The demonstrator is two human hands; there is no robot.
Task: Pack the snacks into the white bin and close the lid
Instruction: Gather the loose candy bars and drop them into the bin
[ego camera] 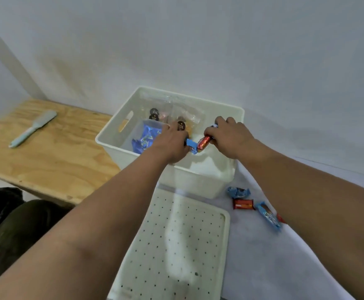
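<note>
The white bin [235,118] stands open against the wall. Inside it lie a blue foil pack [144,138] and clear bags of dark round sweets [168,113]. Both my hands reach into the bin over its near rim. My left hand [172,144] grips a small blue snack bar [191,145]. My right hand [231,135] grips a red and orange wrapped snack [204,142]. The white perforated lid [176,245] lies flat in front of the bin. Several loose snacks sit to the right of the bin: a blue one [238,192], a red one [243,204] and a long blue one [268,215].
A plywood board [47,148] lies to the left with a pale blue brush [33,127] on it. A white cloth [274,267] covers the surface under the lid and loose snacks. A dark bag and a clothed knee [14,224] are at lower left.
</note>
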